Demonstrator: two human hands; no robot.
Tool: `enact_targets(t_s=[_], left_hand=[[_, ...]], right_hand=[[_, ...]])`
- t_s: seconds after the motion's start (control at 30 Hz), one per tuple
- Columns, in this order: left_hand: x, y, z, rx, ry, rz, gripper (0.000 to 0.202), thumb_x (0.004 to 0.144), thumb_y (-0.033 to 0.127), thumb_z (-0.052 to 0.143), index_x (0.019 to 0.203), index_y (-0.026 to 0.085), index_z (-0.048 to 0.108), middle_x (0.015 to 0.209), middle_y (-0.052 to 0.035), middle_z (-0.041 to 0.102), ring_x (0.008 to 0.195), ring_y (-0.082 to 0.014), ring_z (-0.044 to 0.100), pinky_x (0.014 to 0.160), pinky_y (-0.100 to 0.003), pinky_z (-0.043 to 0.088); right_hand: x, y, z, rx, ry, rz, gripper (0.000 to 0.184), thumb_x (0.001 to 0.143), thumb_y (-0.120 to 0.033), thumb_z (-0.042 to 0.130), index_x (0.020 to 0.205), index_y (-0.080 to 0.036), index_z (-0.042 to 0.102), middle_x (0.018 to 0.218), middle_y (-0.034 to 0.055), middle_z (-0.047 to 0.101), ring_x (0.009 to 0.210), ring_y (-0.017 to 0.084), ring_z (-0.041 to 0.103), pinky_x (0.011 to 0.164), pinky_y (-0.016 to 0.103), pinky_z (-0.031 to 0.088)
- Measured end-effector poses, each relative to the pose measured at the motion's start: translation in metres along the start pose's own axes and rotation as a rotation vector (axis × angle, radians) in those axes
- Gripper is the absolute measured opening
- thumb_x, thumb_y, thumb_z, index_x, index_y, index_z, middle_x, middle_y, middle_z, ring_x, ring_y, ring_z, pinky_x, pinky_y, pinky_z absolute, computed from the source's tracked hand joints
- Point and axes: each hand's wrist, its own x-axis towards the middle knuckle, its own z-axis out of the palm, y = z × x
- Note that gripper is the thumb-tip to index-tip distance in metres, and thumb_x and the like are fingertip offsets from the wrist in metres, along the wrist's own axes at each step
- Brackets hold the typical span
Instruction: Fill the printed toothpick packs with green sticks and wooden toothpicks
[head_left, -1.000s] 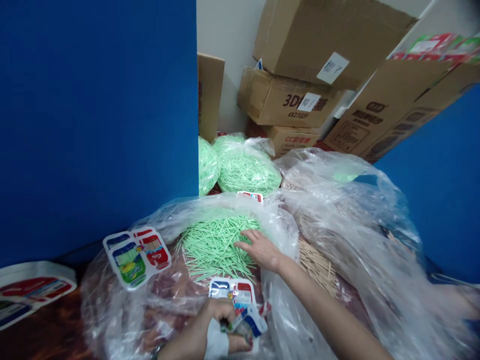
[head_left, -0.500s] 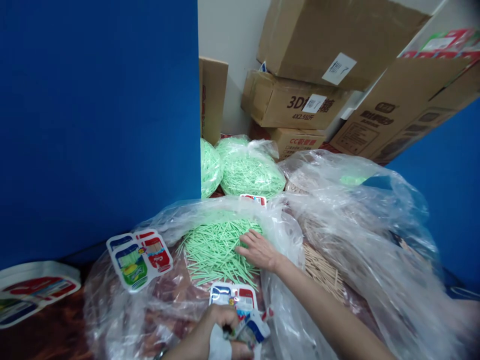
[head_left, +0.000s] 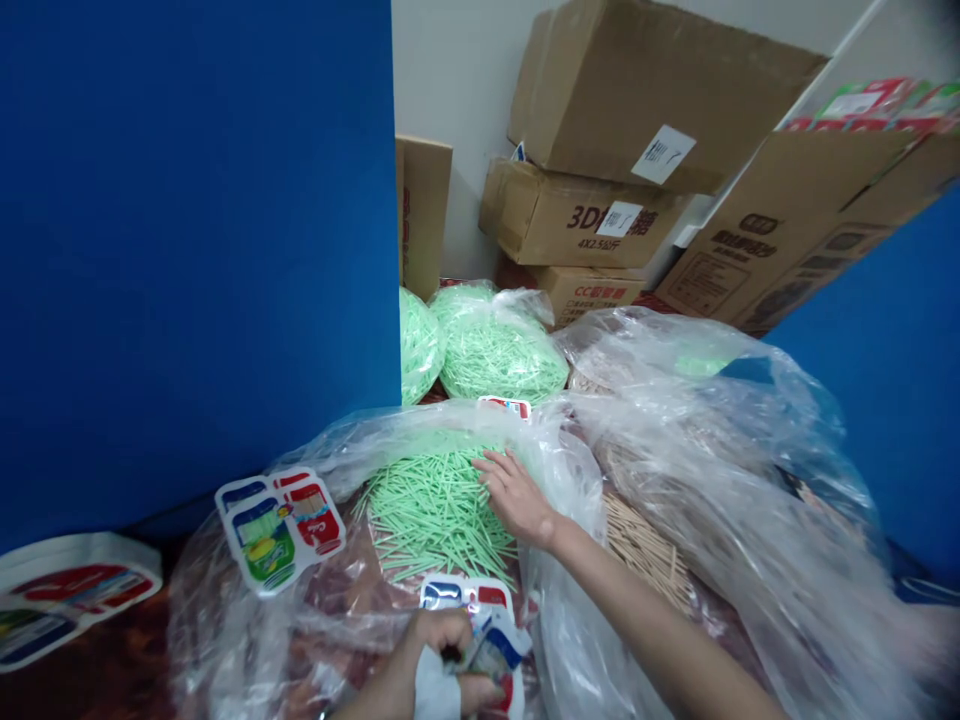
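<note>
My right hand point(head_left: 516, 497) rests at the right side of a pile of thin green sticks point(head_left: 431, 510), its fingers stretched out over them. The sticks lie in an opened clear plastic bag point(head_left: 360, 425). Low in the view, my left hand point(head_left: 442, 650) is closed around a small printed packet point(head_left: 496, 648) in blue, white and red. A white band wraps part of that hand. Just beyond it lies a flat printed card point(head_left: 442, 590), partly covered. Another printed card point(head_left: 281, 530) lies on the bag's left side.
Right of the pile, a second clear bag point(head_left: 697, 430) holds tan sticks point(head_left: 645, 545). Filled bags of green sticks point(head_left: 502, 355) sit behind. Stacked cardboard boxes point(head_left: 589, 215) stand at the back. A blue panel point(head_left: 195, 250) blocks the left, with a stack of printed cards point(head_left: 75, 595) below.
My right hand's fingers have straightened from a more curled pose on the green sticks. My left hand keeps the packet, which has tilted slightly. The whole view has shifted a little.
</note>
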Motion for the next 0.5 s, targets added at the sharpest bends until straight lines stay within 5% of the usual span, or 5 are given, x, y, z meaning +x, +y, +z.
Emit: enact_targets(t_s=[0.13,0.27,0.37,0.5], left_hand=[[0.002,-0.003,-0.005,-0.005,0.045,0.023,0.052,0.063,0.058,0.072,0.048,0.019,0.042,0.054,0.0030,0.046,0.053,-0.0111,0.042,0.052,-0.024,0.033],[0.004,-0.010,-0.010,0.020,0.089,0.064,0.055,0.063,0.061,0.070,0.050,0.019,0.037,0.057,0.0035,0.041,0.055,-0.0113,0.040,0.053,-0.025,0.029],[0.003,-0.015,-0.012,0.021,0.095,0.088,0.056,0.062,0.063,0.070,0.051,0.019,0.037,0.059,0.0036,0.040,0.056,-0.0111,0.038,0.054,-0.025,0.028],[0.002,-0.023,-0.011,-0.017,0.100,0.064,0.054,0.062,0.059,0.072,0.053,0.020,0.036,0.058,0.0047,0.038,0.055,-0.0101,0.036,0.052,-0.024,0.027]], right_hand=[[0.010,-0.016,-0.010,0.548,0.140,0.328,0.012,0.089,-0.029,0.047,0.090,-0.019,0.053,0.094,0.0090,0.067,0.095,0.022,0.060,0.091,0.043,0.044],[0.022,-0.030,-0.009,0.930,0.239,0.552,0.029,0.087,-0.048,0.048,0.075,-0.022,0.044,0.066,-0.0032,0.056,0.065,0.014,0.057,0.070,0.030,0.047],[0.028,-0.036,-0.003,1.097,0.233,0.639,0.038,0.083,-0.058,0.047,0.074,-0.023,0.037,0.056,-0.0095,0.040,0.046,0.008,0.043,0.046,0.021,0.038],[0.028,-0.039,0.002,1.265,0.236,0.742,0.047,0.075,-0.067,0.053,0.071,-0.022,0.037,0.051,-0.0126,0.029,0.038,0.004,0.028,0.038,0.016,0.024]])
